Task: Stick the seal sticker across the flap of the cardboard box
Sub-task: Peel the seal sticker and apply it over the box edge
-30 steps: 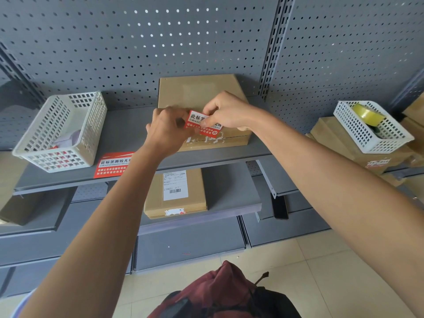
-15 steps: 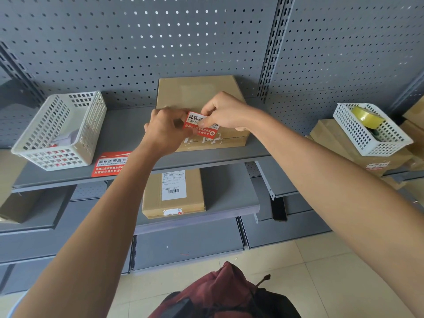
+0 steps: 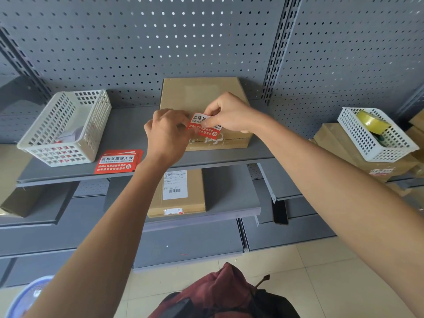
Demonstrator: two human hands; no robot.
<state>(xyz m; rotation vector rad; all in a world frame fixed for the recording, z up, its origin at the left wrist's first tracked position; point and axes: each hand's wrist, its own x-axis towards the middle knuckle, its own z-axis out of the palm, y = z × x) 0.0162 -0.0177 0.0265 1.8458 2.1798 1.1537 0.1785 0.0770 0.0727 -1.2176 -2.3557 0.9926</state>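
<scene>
Sticker (image 3: 205,127) and fingers meet right above the front edge of the cardboard box (image 3: 202,97), which sits on the grey shelf (image 3: 128,125) against the perforated back panel (image 3: 137,42). The left hand (image 3: 168,134) takes the sticker's left end, its fingers curled in and pinching that edge, though the back of the hand hides the exact contact. The right hand (image 3: 229,115) takes the upper right part, thumb and forefinger pressed together on the red face with the other fingers folded behind. Between the two hands the sticker is held tilted, its lower right corner dipping toward the box's front face; whether it touches the cardboard yet cannot be told.

It is a red rectangle with a large line of white Chinese characters, a line of small Latin letters beneath, two smaller white lines below, and a round white mark at the lower right corner. Part of the printing is covered by the right thumb. The box is flat, plain brown, with torn white scraps of old label along the seam on its front face, just under the sticker.

A small stack of matching red stickers (image 3: 118,161) lies on the shelf to the left, beside a white basket (image 3: 66,127). Another white basket (image 3: 376,134) at right holds a yellowish tape roll (image 3: 370,120).
</scene>
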